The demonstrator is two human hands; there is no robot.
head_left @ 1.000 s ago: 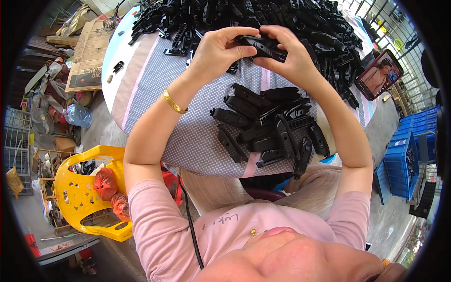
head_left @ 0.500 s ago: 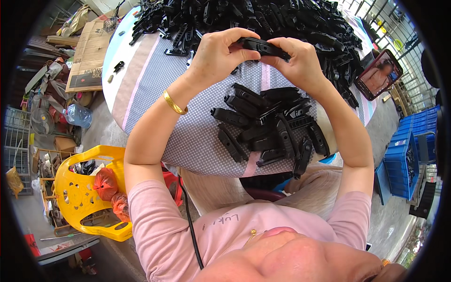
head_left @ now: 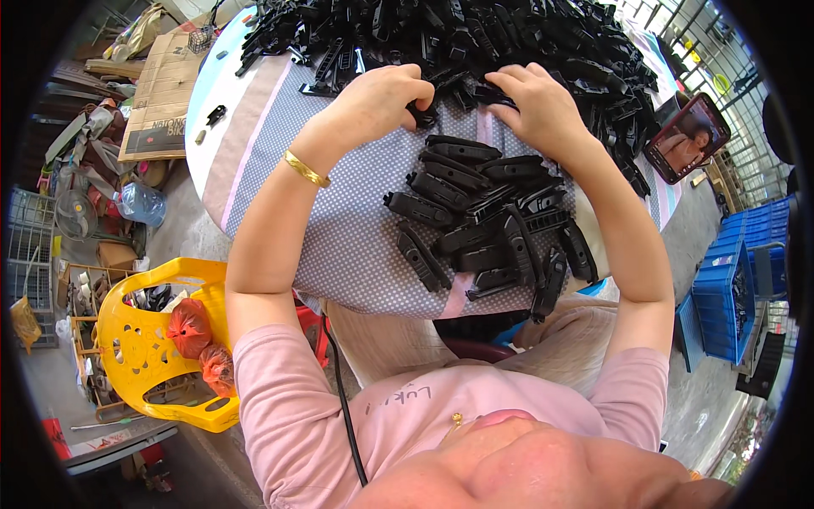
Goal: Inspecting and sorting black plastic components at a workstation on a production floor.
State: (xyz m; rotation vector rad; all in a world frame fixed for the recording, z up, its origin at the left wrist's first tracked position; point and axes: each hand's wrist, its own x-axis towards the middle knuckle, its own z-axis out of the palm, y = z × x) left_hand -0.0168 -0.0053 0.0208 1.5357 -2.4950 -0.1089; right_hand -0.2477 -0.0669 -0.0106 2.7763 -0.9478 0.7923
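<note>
A big heap of black plastic parts (head_left: 475, 34) covers the far half of a round table with a dotted grey cloth (head_left: 339, 246). My left hand (head_left: 381, 97), with a gold bangle (head_left: 305, 168) on its wrist, is curled at the heap's near edge, its fingertips closed on a small black plastic part (head_left: 421, 112). My right hand (head_left: 538, 106) lies beside it, fingers stretched onto the heap's edge, with nothing clearly held. Just below both hands lies a smaller pile of long black pieces (head_left: 483, 220).
A phone with a lit screen (head_left: 685, 136) lies at the table's right edge. A yellow plastic chair (head_left: 144, 339) holding orange bags stands at lower left. Blue crates (head_left: 729, 288) are at right. Flattened cardboard (head_left: 161, 93) and clutter lie on the floor at left.
Both hands held one black piece together above the table. They have now dropped to the heap's edge and moved apart; that piece is no longer between them.
</note>
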